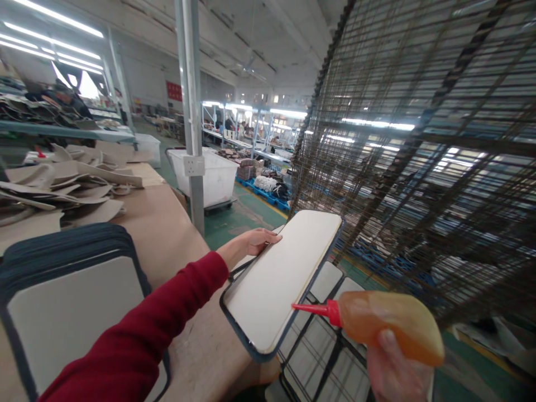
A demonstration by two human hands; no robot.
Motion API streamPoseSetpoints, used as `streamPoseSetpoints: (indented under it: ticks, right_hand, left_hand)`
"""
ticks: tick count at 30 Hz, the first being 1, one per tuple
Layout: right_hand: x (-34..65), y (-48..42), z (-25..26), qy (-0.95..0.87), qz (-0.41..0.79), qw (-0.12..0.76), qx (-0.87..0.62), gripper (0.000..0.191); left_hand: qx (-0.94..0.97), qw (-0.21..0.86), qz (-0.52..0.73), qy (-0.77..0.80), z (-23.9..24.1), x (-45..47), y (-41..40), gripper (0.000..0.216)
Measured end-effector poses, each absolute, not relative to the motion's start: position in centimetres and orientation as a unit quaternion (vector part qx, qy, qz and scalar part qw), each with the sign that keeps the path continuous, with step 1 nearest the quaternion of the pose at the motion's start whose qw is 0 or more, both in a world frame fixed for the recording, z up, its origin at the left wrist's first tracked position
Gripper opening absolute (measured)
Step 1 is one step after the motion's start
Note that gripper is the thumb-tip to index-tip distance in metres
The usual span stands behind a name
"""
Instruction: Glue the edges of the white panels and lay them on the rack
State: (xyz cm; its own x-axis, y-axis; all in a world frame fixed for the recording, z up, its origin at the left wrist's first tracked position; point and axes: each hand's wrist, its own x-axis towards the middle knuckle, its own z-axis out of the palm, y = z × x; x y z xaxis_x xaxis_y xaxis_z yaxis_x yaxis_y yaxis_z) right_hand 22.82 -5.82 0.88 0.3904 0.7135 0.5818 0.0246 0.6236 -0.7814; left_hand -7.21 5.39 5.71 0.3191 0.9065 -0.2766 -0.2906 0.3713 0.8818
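My left hand (260, 240) grips the far left edge of a white, rounded rectangular panel (285, 273) with a dark blue border, its thumb on the top face. The panel is held tilted above the table corner. In my right hand (396, 363) is a squeeze bottle (389, 321) of amber liquid, lying sideways with its red nozzle pointing left. The nozzle tip is at the panel's right edge, where a thin yellowish line shows; whether it touches is unclear. At the left, a stack of similar dark-bordered panels (75, 312) lies on the table.
Cut pale pieces (71, 178) are heaped on the brown table (163, 223). A wire mesh rack (397, 139) leans in from the right, with several panels (330, 340) laid out low beneath my hands. Beyond stand a metal post (192, 111) and a white bin (218, 178).
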Motion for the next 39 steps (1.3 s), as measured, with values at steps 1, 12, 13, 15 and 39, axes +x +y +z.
streamPoseSetpoints:
  ticks: [1, 12, 13, 15, 39]
  right_hand:
    - [22.8, -5.8, 0.8, -0.502, 0.229, 0.749, -0.367, 0.040]
    - [23.8, -6.1, -1.1, -0.511, 0.219, 0.736, -0.386, 0.038]
    - [23.5, -6.2, -1.0, -0.505, 0.230, 0.740, -0.381, 0.037]
    - [22.9, -6.5, -0.6, -0.497, 0.244, 0.743, -0.376, 0.038]
    - [22.8, -4.7, 6.6, -0.180, 0.435, 0.830, -0.300, 0.029]
  left_hand:
    - [0.375, 0.720, 0.416, 0.409, 5.7, -7.2, 5.5, 0.027]
    - [0.370, 0.713, 0.434, 0.408, 5.7, -7.6, 6.3, 0.021]
    - [0.369, 0.711, 0.435, 0.411, 5.7, -7.7, 6.4, 0.021]
    - [0.364, 0.708, 0.437, 0.419, 5.7, -7.8, 6.6, 0.020]
    - [0.452, 0.601, 0.505, 0.424, 4.3, -8.8, 4.7, 0.036]
